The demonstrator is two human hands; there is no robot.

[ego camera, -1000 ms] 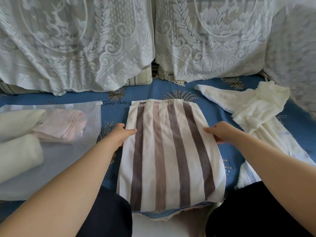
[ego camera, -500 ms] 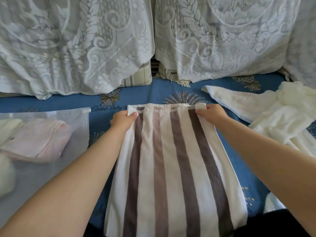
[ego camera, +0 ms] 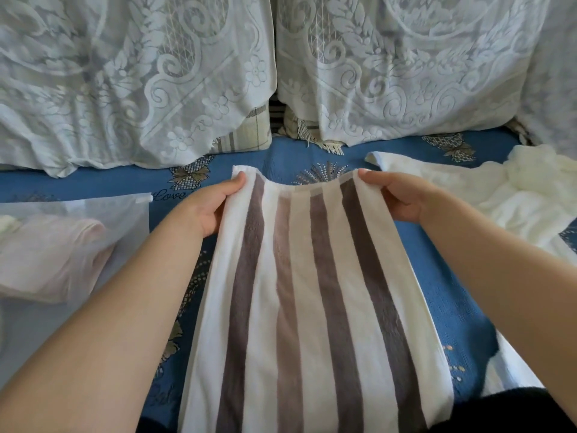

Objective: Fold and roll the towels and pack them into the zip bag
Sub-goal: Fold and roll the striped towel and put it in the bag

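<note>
A brown-and-white striped towel point(ego camera: 312, 307) lies lengthwise on the blue bed cover, folded into a long strip. My left hand point(ego camera: 209, 204) grips its far left corner and my right hand point(ego camera: 396, 195) grips its far right corner. Both corners are lifted a little and the far edge sags between them. On the left lies a clear zip bag point(ego camera: 62, 245) with a pink rolled towel point(ego camera: 53, 248) inside. A crumpled cream towel point(ego camera: 499, 198) lies loose at the right.
The blue patterned bed cover point(ego camera: 437, 276) is under everything. Cushions draped in white lace point(ego camera: 187, 73) stand along the back. Dark trouser legs point(ego camera: 505, 410) show at the bottom edge, with a white cloth point(ego camera: 512, 370) beside them.
Both hands slid from the towel's sides up to its far corners, took hold and raised them. The camera leaned forward, so the bag and cream towel shifted outward.
</note>
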